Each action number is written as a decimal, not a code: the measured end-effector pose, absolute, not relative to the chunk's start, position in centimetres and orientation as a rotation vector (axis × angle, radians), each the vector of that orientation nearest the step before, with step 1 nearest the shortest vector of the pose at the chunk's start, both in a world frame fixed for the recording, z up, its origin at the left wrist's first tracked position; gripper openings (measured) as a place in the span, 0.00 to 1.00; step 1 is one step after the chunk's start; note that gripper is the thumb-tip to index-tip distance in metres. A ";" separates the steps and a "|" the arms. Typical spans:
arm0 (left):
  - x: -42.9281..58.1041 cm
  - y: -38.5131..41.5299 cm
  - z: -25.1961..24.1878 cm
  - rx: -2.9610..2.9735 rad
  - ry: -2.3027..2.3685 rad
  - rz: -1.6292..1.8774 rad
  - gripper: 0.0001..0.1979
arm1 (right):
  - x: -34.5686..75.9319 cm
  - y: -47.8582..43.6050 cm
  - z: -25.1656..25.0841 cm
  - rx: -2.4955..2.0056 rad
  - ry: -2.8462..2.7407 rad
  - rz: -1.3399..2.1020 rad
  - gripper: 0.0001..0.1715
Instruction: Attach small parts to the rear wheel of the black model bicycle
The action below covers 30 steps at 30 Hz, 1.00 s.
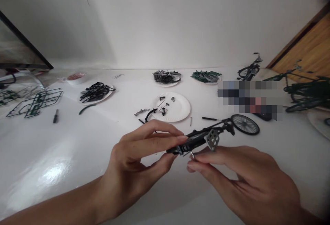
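My left hand is closed around one end of a partly assembled dark model bicycle, which is tilted on its side above the table. A grey perforated rack sticks up from it. Between the thumb and forefinger of my right hand is a thin silver screw, its upper end against the underside of the bicycle. A spoked wheel shows just past the bicycle's far end; I cannot tell whether it is attached.
Ahead lies a white paper plate with small dark parts. Plates of black parts and green parts stand farther back. Small screwdrivers and green part frames lie around. Assembled model bicycles stand at right, near a pixelated patch.
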<state>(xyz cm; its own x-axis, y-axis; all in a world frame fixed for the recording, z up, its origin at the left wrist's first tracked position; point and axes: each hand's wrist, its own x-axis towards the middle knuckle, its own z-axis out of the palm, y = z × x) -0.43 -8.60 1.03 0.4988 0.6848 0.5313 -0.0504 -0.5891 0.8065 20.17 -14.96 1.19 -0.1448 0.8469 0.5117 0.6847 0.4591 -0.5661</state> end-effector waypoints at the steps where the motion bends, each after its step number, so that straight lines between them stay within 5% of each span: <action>1: -0.4 -8.6 1.0 1.940 0.509 1.162 0.22 | 20.0 -14.8 1.4 -1.298 -1.860 0.338 0.07; 6: -0.3 -8.6 1.2 2.034 0.449 1.217 0.22 | 19.6 -14.4 1.8 -1.267 -1.778 0.665 0.11; 18: -0.2 -8.8 1.2 2.121 0.466 1.264 0.21 | 20.3 -14.3 1.2 -1.195 -1.956 0.435 0.12; 26: 0.2 -8.7 0.7 2.051 0.451 1.338 0.19 | 19.4 -14.4 2.1 -1.083 -1.401 1.457 0.21; 30: 0.5 -8.9 0.5 1.885 0.537 1.279 0.13 | 19.2 -14.3 2.2 -1.144 -1.548 1.313 0.23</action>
<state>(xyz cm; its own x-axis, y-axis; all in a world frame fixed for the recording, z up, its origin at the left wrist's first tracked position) 0.49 -8.91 0.51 0.4040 0.7059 0.5818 -0.0793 -0.6066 0.7911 19.16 -14.32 2.18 -0.2818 0.9594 0.0147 0.1419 0.0569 -0.9882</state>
